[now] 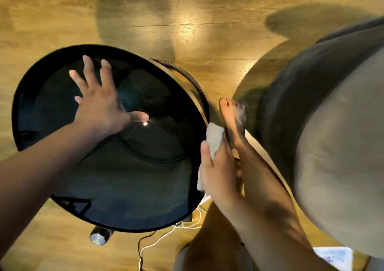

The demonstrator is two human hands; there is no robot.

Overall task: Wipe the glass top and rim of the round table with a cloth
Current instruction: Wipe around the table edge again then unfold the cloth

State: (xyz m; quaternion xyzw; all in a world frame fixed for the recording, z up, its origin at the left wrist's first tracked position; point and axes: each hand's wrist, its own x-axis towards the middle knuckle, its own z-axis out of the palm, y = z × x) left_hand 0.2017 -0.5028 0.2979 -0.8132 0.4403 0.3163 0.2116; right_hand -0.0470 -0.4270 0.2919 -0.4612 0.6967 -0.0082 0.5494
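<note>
Dark glass top (124, 177) lies under my spread, empty left hand (99, 106), bracing the table. My right hand (218, 173) grips the pale cloth (214, 140) against the black rim (202, 125): rim-wiping, I judge; next, slide along it.

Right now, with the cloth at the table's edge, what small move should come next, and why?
Probably slide the cloth along the black rim. The right hand holds it against the rim's right side, while the left hand lies flat, fingers spread, on the glass top, seemingly bracing the table.
</note>
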